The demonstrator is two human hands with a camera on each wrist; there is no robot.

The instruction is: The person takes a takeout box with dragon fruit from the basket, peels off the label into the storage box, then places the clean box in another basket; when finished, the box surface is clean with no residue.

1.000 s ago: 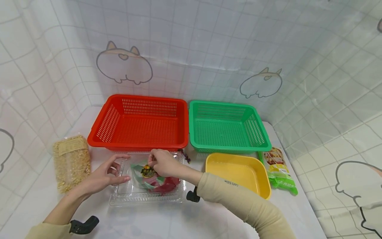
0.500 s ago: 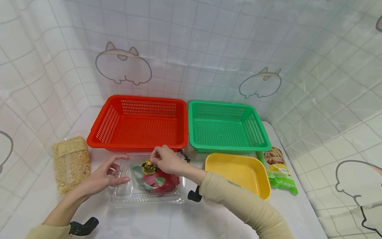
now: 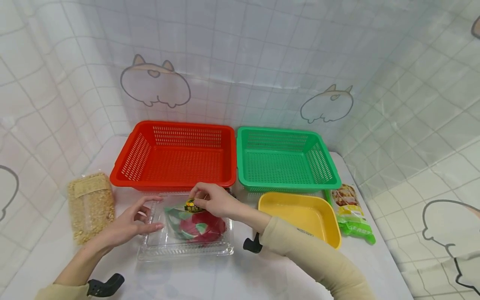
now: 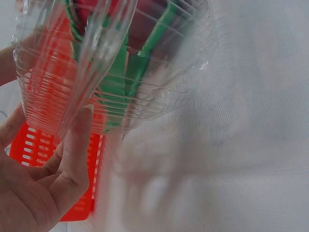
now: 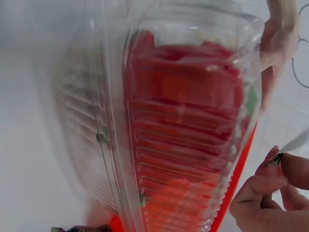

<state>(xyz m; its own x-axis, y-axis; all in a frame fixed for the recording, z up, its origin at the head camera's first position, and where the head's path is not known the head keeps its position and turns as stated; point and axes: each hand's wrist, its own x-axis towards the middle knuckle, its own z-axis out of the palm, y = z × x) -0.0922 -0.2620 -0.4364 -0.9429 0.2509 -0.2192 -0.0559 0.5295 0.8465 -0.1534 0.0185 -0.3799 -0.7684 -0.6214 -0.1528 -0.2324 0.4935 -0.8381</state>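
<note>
A clear plastic lidded box [image 3: 157, 239] lies on the table in front of the red basket. Through its lid shows a red fruit with green leaf-like strips [image 3: 202, 229], which looks like a dragon fruit. My left hand [image 3: 129, 223] holds the box's left side, fingers and thumb spread along its edge. Above the lid, my right hand [image 3: 219, 202] pinches a black-and-gold sticker [image 3: 192, 207]. The right wrist view shows the sticker's pale part [image 5: 294, 142] between thumb and finger, raised from the box. Whether any of it still sticks to the lid is hard to tell.
Behind the box stand a red basket [image 3: 172, 183] and a green basket [image 3: 288, 185]. A yellow tub [image 3: 300, 208] is at the right, beside a green-and-yellow food packet [image 3: 352, 216]. A bag of grain-like pieces [image 3: 91, 208] lies left. Something dark [image 5: 82, 228] sits behind the box.
My right hand has moved a little right and back, and the sticker has come with it, uncovering more of the red fruit below. My left hand has stayed on the box.
</note>
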